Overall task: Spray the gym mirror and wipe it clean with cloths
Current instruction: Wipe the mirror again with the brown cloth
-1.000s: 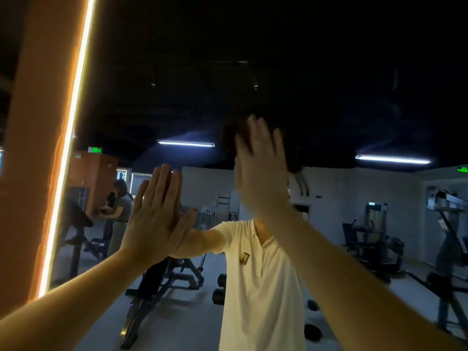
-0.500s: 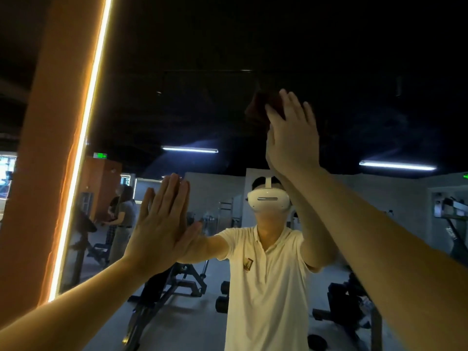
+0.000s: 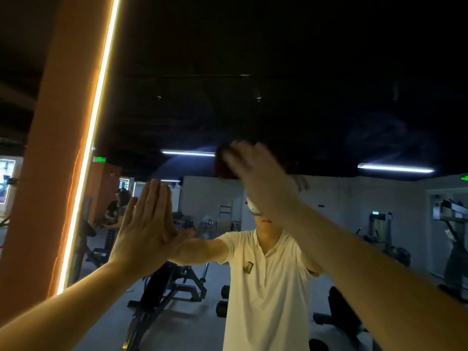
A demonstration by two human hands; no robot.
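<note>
Smooth glassy mirror [image 3: 316, 72]: left hand [image 3: 149, 224] flat, right hand [image 3: 258, 178] pressing dark cloth [image 3: 222, 166].

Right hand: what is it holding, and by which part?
A dark reddish cloth, pressed flat against the mirror under the right hand; blur hides any grip.

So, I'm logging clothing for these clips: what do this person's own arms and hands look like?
The left hand and right hand are ungloved, with no watch or band in sight; the right one is blurred. The left forearm and right forearm are bare to the frame edge. In the mirror, the reflection wears a white short-sleeved polo shirt with a small chest emblem.
</note>
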